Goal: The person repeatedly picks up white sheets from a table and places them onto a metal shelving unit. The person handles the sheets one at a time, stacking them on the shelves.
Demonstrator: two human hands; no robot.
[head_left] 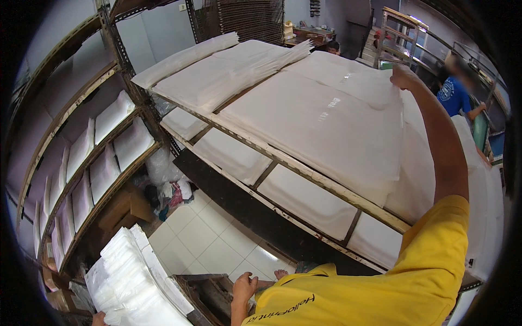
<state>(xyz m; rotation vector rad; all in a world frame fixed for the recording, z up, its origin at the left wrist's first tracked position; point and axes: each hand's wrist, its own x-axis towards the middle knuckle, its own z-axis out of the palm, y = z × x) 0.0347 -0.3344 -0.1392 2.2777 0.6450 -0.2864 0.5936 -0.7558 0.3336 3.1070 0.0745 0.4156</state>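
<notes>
The right hand [403,79] pinches the far right corner of a broad white sheet [326,117], which lies on the slatted rack [283,155]. The left hand [244,287], fingers curled, is near a dark frame [209,290]; whether it holds anything cannot be determined. White sheets [133,144] line the left shelves.

Sheets [315,141] — smooth, matt (tiles [209,231] glossy)

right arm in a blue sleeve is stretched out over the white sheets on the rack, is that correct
The sleeve is yellow, not blue, as the head view shows; the right arm is stretched out over the white sheets on the rack.
</notes>
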